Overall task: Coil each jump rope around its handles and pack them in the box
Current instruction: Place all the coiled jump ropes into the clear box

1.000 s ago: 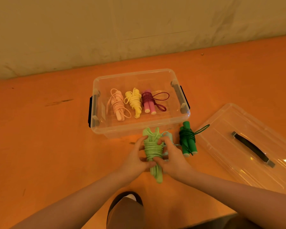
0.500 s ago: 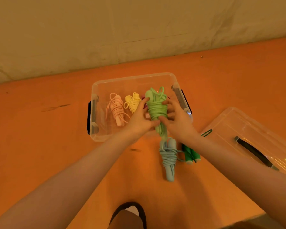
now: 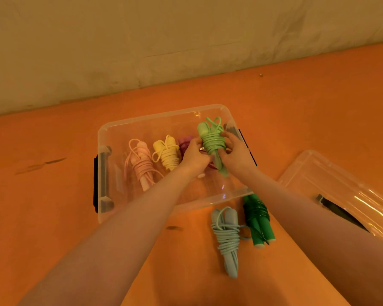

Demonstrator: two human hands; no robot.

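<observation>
Holding the light green rope over the clear box

Gripping from both sides, the left hand (image 3: 194,156) and right hand (image 3: 236,155) curl their fingers round the light green jump rope (image 3: 212,145), a smooth cord wound tightly about its paired rounded handles. The bundle sits over the 3 o'clock end of the clear plastic box (image 3: 111,138), a rounded-cornered tub with dark side latches. Inside lie a pink coiled rope (image 3: 142,167), a yellow coiled rope (image 3: 167,155) and a magenta coiled rope (image 3: 184,144), mostly hidden by the left hand. On the matte orange surface (image 3: 42,195) at 6 o'clock of the box rest a pale blue coiled rope (image 3: 227,239) and a dark green coiled rope (image 3: 258,221); the transparent lid (image 3: 341,186) lies at 4 o'clock
</observation>
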